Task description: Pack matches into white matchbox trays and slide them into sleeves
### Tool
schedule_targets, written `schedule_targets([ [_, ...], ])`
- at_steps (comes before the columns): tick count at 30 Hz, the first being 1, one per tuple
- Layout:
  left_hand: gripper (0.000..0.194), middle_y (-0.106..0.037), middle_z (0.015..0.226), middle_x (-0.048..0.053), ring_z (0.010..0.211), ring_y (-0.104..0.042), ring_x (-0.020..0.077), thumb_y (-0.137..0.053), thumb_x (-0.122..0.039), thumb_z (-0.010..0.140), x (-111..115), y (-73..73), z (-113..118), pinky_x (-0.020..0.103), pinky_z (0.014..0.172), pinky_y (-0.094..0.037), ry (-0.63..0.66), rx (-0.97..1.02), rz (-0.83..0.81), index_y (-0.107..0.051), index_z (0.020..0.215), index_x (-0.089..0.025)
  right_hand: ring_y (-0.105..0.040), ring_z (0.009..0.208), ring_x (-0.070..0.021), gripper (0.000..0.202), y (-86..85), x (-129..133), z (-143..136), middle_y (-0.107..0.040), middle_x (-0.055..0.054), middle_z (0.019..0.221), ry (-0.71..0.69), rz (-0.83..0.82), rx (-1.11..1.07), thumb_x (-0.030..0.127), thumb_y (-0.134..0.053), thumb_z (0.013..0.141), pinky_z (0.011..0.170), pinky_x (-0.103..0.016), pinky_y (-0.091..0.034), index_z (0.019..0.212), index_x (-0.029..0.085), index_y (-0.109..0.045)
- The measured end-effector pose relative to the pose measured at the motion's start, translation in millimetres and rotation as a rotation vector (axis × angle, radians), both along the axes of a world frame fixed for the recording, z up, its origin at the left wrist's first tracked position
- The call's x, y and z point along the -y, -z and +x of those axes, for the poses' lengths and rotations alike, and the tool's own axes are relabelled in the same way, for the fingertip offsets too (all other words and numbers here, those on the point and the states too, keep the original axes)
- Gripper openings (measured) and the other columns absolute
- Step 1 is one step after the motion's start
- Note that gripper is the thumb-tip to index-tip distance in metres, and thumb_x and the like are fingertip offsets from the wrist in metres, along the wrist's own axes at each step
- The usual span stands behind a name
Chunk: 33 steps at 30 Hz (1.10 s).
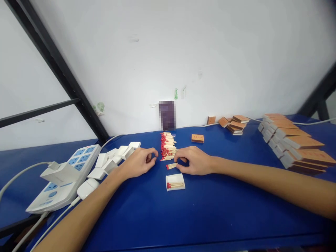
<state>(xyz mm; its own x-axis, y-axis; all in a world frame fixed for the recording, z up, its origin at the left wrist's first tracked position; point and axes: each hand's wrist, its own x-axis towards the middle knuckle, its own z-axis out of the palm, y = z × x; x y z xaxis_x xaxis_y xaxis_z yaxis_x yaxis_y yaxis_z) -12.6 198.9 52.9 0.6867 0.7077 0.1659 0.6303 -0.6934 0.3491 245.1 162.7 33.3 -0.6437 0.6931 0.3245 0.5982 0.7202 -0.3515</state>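
Note:
My right hand (194,160) pinches a few red-tipped matches (171,166) by their pale ends, thumb and forefinger around them, just above the table. Left of the match pile, my left hand (141,161) rests with curled fingers; thumb and forefinger stand a little apart with nothing between them. The pile of matches (168,147) lies between the hands and beyond them, red heads to the left. Nearer to me is a white matchbox tray (176,177) with several matches along its near side, heads also to the left.
Several white trays (122,151) lie beside my left forearm, near a power strip (86,155) with plugs and cables. One orange matchbox (197,138) sits behind my right hand. More matchboxes (237,125) lie by the wall, and stacked ones (294,140) stand at right on the blue table (210,217).

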Motion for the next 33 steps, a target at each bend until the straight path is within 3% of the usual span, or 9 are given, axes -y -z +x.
schedule_targets([
  [6,0.018,-0.054,0.058,-0.003,0.051,-0.048,0.0099,-0.051,-0.028,0.087,-2,3.2,0,0.021,0.052,-0.034,-0.002,0.022,-0.121,-0.065,0.089,-0.017,-0.043,0.056,-0.0097,0.01,-0.1,-1,2,-0.052,0.003,0.064,-0.029,-0.042,0.005,0.025,-0.056,0.083,0.055,-0.024,-0.028,0.081,0.018,-0.063],
  [19,0.02,-0.05,0.057,-0.005,0.051,-0.044,0.0095,-0.052,-0.033,0.089,0,7.8,5,0.022,0.052,-0.032,-0.018,0.062,-0.149,-0.065,0.09,-0.017,-0.045,0.056,-0.0094,0.017,-2.8,2,1,-0.054,0.003,0.065,-0.029,-0.017,-0.014,0.032,-0.058,0.084,0.055,-0.023,-0.03,0.091,0.018,-0.065],
  [26,0.022,-0.05,0.058,-0.004,0.052,-0.045,0.0099,-0.051,-0.034,0.09,1,8.2,5,0.022,0.051,-0.031,-0.032,0.067,-0.175,-0.065,0.089,-0.017,-0.056,0.066,-0.0124,0.032,-3.7,4,0,-0.069,-0.002,0.09,-0.022,0.018,-0.003,0.026,-0.054,0.086,0.062,-0.024,-0.038,0.114,0.018,-0.066],
  [33,0.016,-0.049,0.058,-0.005,0.052,-0.043,0.0087,-0.054,-0.031,0.089,-1,13.1,4,0.021,0.052,-0.033,-0.004,0.084,-0.182,-0.065,0.088,-0.019,-0.061,0.075,-0.0154,0.037,0.1,2,1,-0.071,-0.005,0.104,-0.046,0.02,0.036,0.027,-0.051,0.088,0.071,-0.027,-0.043,0.121,0.019,-0.065],
])
